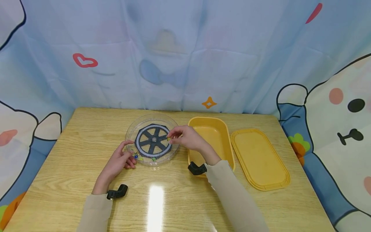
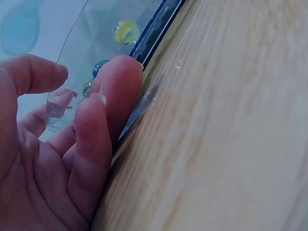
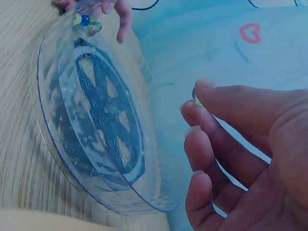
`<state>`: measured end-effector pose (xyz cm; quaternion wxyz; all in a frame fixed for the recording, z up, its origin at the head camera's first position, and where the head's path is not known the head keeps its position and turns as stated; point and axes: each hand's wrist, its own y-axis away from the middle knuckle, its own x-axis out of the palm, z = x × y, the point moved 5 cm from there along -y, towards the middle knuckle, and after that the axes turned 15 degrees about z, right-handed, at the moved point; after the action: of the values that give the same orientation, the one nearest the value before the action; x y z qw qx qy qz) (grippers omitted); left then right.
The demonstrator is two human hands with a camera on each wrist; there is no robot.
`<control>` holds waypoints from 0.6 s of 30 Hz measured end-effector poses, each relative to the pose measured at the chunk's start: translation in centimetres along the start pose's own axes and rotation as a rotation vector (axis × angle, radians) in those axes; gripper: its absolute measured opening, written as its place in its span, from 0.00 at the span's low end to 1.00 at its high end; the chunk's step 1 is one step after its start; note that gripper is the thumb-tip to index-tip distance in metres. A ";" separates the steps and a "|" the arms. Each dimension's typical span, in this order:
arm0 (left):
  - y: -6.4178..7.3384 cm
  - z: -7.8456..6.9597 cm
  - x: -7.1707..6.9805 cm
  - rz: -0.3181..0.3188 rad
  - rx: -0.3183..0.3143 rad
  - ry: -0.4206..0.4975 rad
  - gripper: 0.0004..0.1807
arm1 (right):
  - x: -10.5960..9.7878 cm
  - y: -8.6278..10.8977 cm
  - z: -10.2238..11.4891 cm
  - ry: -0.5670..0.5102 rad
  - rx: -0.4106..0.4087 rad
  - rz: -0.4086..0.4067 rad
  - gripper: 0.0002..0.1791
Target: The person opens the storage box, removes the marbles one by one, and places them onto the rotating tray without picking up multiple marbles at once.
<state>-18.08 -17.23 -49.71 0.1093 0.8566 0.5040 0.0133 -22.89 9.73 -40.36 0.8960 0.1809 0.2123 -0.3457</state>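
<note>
A clear round dish (image 1: 154,162) with a dark, spoked wheel pattern in its base stands on the table. My left hand (image 1: 117,160) grips its left rim, thumb and fingers about the edge. Beside those fingers several glass marbles lie inside the dish, among them a yellow marble (image 2: 126,32) and a blue marble (image 3: 85,20). Over the dish's right side, my right hand (image 1: 186,138) pinches another small marble (image 3: 196,97) between thumb and index finger. This one looks clear with yellow-green, mostly covered by the fingertips.
Right of the dish stands a yellow tub (image 1: 210,123), partly behind the right forearm. Its flat yellow lid (image 1: 261,159) lies farther right on the wooden table (image 1: 63,180). A printed curtain (image 1: 185,64) hangs behind the table and along both sides.
</note>
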 end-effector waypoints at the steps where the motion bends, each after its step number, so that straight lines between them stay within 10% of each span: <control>1: 0.0 0.0 0.0 -0.001 0.000 0.001 0.24 | 0.0 -0.1 -0.1 -0.001 0.003 0.000 0.07; 18: 0.1 -0.1 0.0 0.001 0.012 0.006 0.24 | -3.5 2.3 -1.4 0.070 0.047 -0.037 0.06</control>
<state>-18.02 -17.23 -49.60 0.1025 0.8575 0.5040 0.0129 -24.05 13.90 -39.39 0.8769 0.2099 0.2387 -0.3605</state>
